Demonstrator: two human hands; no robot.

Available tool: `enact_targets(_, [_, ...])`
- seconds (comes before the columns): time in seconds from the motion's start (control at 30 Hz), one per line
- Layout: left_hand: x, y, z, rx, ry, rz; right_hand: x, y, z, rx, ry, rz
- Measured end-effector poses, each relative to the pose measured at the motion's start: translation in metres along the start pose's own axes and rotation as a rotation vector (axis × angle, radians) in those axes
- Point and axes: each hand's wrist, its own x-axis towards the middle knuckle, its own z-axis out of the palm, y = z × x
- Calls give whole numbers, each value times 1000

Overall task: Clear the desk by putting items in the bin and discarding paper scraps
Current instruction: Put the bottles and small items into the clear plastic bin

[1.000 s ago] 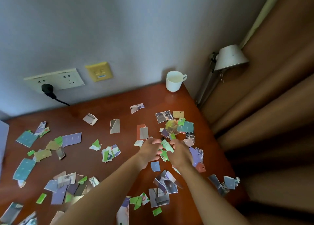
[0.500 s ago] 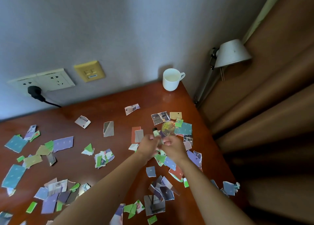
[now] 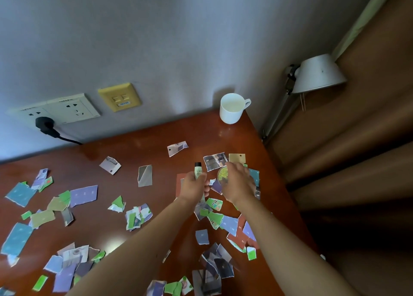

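Observation:
Torn paper scraps (image 3: 82, 195) in blue, green, purple and tan lie scattered over the red-brown desk (image 3: 138, 148). My left hand (image 3: 193, 187) grips a small pale-green bottle (image 3: 197, 170) with a black cap, upright above the desk's right part. Just to its right, my right hand (image 3: 238, 184) is curled round a small round yellow-green item with a clear rim (image 3: 222, 175). More scraps (image 3: 215, 204) lie under and below both hands.
A white mug (image 3: 232, 107) stands at the desk's far right corner by the wall. Wall sockets with a black plug (image 3: 45, 123) and a yellow plate (image 3: 119, 100) sit behind. A white lamp (image 3: 317, 74) and brown curtain (image 3: 357, 139) are right of the desk edge.
Both hands moved away from me, off the green scraps. My left hand now holds the small bottle upright; my right hand has closed over the round item.

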Motion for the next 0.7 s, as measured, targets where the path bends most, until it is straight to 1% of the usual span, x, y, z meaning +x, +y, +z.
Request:
enact_targets(0.1, [4,-2,0,3,-5,-9,2,4,5,-86,8,-22])
enact_targets(0.27, [7,-5,0,28,-27,-14,4,4,1,-166,133,-46])
enact_targets(0.37, [7,-5,-3,21,-39,-20,5,0,-6,-138,146,-44])
enact_targets(0.43, [4,-2,-7,-3,-34,-23,1,-4,-8,-55,104,-25])
enact_targets(0.53, [-6,2,-17,-48,-26,-22,-10,-14,-11,180,15,3])
enact_targets(0.7, [-34,8,-46,-185,13,62,-37,-51,-27,594,-3,83])
